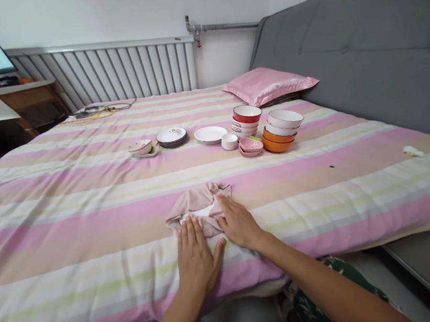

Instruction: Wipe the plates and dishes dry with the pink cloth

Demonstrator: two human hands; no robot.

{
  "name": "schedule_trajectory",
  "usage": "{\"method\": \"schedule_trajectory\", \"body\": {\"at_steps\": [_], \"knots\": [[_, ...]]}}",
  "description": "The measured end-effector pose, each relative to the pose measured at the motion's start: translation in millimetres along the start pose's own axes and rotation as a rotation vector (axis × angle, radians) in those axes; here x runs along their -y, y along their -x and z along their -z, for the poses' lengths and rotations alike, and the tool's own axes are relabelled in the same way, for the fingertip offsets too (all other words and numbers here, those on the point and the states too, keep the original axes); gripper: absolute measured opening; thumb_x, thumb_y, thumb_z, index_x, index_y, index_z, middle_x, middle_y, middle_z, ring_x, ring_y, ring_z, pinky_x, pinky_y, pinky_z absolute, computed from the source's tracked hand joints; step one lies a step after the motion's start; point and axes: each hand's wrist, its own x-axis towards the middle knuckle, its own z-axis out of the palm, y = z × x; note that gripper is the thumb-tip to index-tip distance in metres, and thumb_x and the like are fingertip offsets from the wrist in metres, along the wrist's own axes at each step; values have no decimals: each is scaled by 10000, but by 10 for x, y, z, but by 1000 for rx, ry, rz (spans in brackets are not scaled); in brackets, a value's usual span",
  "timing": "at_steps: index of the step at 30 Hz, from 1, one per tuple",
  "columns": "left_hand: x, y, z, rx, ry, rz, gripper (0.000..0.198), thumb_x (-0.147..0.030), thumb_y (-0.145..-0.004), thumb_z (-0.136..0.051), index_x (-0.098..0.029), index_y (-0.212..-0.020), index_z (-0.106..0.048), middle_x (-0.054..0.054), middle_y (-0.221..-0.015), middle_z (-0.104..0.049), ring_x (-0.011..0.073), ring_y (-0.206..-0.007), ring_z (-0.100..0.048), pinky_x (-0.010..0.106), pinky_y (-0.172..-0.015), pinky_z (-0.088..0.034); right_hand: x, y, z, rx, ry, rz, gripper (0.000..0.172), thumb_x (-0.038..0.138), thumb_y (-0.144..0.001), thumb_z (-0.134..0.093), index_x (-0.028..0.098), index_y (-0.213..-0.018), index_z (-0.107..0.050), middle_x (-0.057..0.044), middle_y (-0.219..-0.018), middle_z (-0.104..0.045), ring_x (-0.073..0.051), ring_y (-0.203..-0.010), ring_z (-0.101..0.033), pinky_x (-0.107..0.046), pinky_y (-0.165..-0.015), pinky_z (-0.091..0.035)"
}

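Note:
A pale pink cloth (191, 201) lies bunched on the striped bed cover (102, 239), with a white surface showing in its middle. My left hand (198, 255) rests flat, palm down, its fingertips on the cloth's near edge and the thumb spread to the right. On the cloth's right side lies my right hand (239, 221), palm down with the thumb apart from the fingers. Neither hand is closed around anything. What the white surface belongs to is partly hidden by the cloth and fingers.
Beyond the cloth stand dark-rimmed plates (172, 136), white plates (210, 134), small white dishes (229, 140), pink dishes (250, 145), red-rimmed bowls (247, 114) and orange bowls (277, 144). More small dishes (142, 148) sit left. A pink pillow (268, 85) and cables (101, 110) lie farther back.

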Motion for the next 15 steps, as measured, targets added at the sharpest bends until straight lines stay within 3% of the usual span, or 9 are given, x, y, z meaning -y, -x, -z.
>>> {"method": "schedule_trajectory", "body": {"at_steps": [7,15], "knots": [[-103,43,-3,4,-11,-48,703,-471,-839,-449,77,-1279,-419,326,-1352,-413,387,-1305,-340,524,-1023,-337,91,90,6,19,38,-17,570,258,-906,-397,-29,-1391,-316,-219,-1441,-341,-270,-1352,-311,-406,-1101,-287],[-220,83,33,-6,24,-117,640,-362,-809,-475,13,-1320,-389,290,-1396,-379,372,-1362,-213,527,-1024,-342,135,187,27,20,65,-11,525,201,-899,-355,-6,-1382,-342,-196,-1432,-372,-257,-1338,-341,-401,-1089,-311]]}}
